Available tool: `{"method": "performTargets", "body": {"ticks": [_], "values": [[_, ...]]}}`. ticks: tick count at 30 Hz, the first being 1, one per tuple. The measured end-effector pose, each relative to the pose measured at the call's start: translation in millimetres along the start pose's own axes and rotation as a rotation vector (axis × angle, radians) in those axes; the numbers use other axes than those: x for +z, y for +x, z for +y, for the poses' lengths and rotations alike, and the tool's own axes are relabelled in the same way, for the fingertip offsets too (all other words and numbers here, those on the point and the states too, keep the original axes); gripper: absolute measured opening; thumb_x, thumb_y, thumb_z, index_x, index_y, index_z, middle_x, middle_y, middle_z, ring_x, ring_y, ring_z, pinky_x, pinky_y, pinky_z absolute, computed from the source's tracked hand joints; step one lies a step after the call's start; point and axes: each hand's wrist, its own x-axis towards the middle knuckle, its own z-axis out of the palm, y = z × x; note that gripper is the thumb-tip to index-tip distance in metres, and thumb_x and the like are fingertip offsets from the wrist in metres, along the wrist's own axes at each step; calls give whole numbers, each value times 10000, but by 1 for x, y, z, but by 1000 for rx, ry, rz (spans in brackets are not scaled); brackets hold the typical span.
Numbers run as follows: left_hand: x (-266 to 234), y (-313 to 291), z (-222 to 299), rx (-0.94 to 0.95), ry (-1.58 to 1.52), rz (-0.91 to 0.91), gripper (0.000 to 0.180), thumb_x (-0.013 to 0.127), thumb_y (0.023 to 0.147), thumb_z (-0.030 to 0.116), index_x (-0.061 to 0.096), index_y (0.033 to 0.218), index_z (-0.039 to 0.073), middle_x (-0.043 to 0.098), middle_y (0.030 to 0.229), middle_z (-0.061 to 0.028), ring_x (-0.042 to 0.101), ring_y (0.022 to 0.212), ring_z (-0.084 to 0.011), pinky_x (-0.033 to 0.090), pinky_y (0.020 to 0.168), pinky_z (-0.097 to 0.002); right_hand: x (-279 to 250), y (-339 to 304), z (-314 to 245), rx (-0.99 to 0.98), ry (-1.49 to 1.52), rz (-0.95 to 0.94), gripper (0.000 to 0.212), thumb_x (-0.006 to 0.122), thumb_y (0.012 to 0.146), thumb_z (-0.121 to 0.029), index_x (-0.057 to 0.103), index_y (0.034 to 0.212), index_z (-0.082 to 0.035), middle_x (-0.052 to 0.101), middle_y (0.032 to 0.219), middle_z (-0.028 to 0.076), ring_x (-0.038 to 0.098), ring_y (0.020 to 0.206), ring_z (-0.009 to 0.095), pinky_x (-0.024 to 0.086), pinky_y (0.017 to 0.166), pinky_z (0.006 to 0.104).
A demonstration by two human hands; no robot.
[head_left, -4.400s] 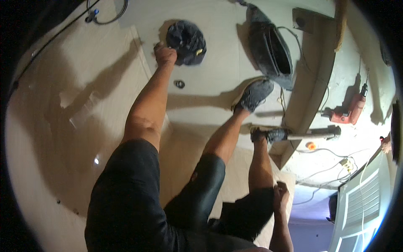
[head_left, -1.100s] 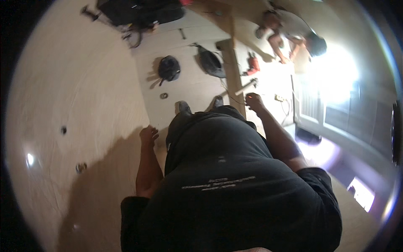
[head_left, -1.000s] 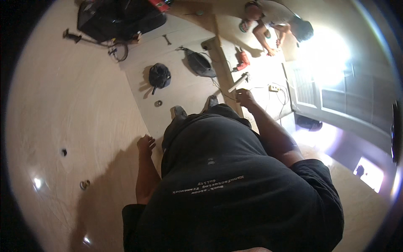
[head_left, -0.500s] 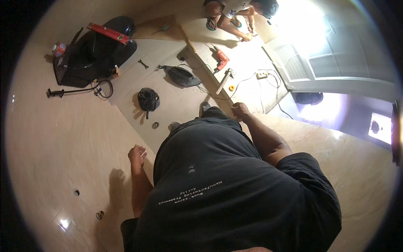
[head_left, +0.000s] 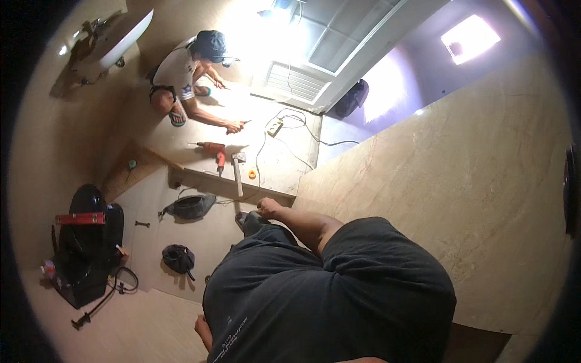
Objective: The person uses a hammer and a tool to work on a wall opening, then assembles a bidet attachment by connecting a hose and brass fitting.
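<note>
My right hand (head_left: 268, 207) hangs beside my body in front of the raised step's edge. Its fingers are curled in, and nothing shows in them. Nearest to it in the picture is a hammer (head_left: 237, 174) lying on the step, apart from the hand. My left hand (head_left: 203, 330) shows only in part at my left side, low in the picture; my dark shirt hides most of it, and its fingers cannot be made out. A red power drill (head_left: 216, 154) and an orange tape roll (head_left: 252, 174) lie near the hammer.
A person (head_left: 193, 78) squats on the step (head_left: 281, 175), holding a thin tool. A power strip (head_left: 275, 127) with cables lies near the door (head_left: 336, 39). Leftward are a waist bag (head_left: 192, 207), a black cap (head_left: 178, 259), a wrench (head_left: 142, 224), and a black toilet (head_left: 88, 257) bearing a red level (head_left: 80, 218).
My view has turned toward the right, so the room's things sit further left and a white basin has come in. My left hand, with fingers apart before, is now mostly hidden.
</note>
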Motion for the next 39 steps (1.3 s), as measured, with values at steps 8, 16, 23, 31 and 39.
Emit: {"method": "performTargets", "body": {"ticks": [8, 16, 23, 31, 39], "values": [[-8, -17, 55, 122, -124, -13, 184, 530, 984, 176, 537, 944, -3, 587, 879, -112, 601, 833, -264, 490, 746, -421, -30, -16, 14, 81, -31, 46, 353, 650, 845, -285, 738, 1058, -18, 710, 1095, 226, 667, 1066, 390, 534, 933, 432], [8, -19, 77, 200, -118, -126, 337, 560, 963, 172, 524, 1207, -57, 597, 1160, -216, 605, 1147, -385, 507, 944, -515, -42, 11, 43, 38, -155, 73, 314, 675, 805, -268, 749, 1006, -38, 716, 1041, 221, 694, 992, 379, 557, 866, 442], [4, -58, 96, -7, -382, -11, 371, 538, 1004, 184, 510, 1270, -73, 589, 1244, -238, 616, 1165, -393, 527, 936, -518, -42, 10, 0, 43, 139, 31, 276, 652, 895, -227, 715, 1029, 6, 674, 717, 119, 645, 613, 218, 529, 570, 371], [9, -60, 74, -52, -454, 4, 374, 534, 1000, 186, 516, 1272, -69, 602, 1234, -232, 625, 1149, -388, 523, 927, -514, -51, 38, -1, -61, 13, 39, 281, 652, 920, -247, 709, 1021, 9, 671, 706, 121, 642, 600, 217, 525, 575, 373], [16, -54, 63, 72, -294, -60, 381, 533, 1007, 203, 508, 1282, -60, 595, 1248, -233, 616, 1159, -389, 504, 961, -513, -63, 43, -26, 26, 76, -56, 344, 635, 870, -288, 739, 1068, -27, 707, 1100, 229, 658, 1086, 387, 519, 954, 432]]}}
